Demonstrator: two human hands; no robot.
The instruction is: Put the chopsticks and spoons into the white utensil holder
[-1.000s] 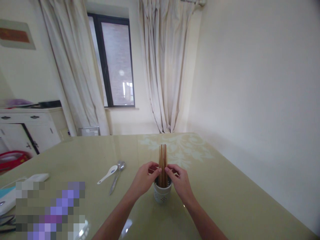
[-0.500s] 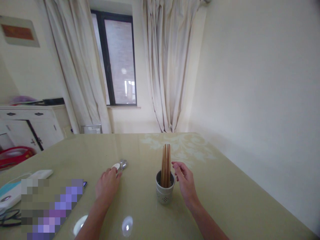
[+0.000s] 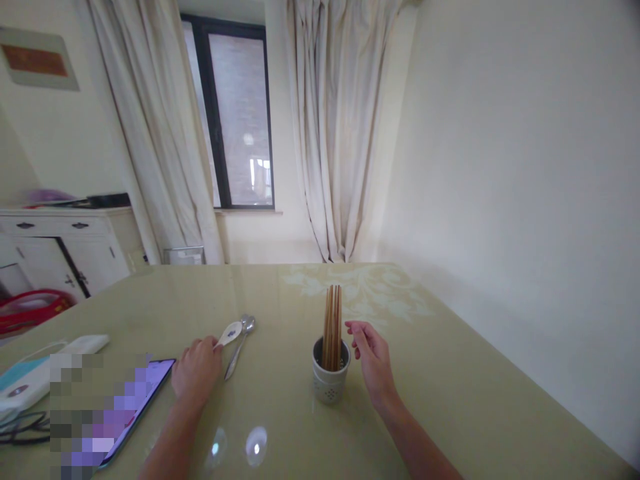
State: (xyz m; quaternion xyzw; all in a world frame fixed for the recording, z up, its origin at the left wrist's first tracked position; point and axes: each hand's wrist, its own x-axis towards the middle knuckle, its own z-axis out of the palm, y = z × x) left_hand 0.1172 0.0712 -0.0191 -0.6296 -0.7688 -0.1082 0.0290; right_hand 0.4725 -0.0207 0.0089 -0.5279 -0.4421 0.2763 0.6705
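Note:
My left hand rests low over the table, its fingers closed at the handle end of a white spoon with a dark mark in its bowl. Just right of it lie metal spoons, one with its handle pointing back toward me; their bowls overlap. Wooden chopsticks stand upright in a grey holder with a pattern of small holes. Beside the holder's right rim is my right hand, fingers loosely curved and apart, holding nothing and not touching the chopsticks.
A phone, partly pixelated, lies left of my left arm. Beyond it are a white device and dark cables. The glossy table meets a wall on the right; a white cabinet stands at far left.
My left hand has moved left and back along the white spoon, uncovering its bowl and a metal spoon's handle. My right hand has hardly moved.

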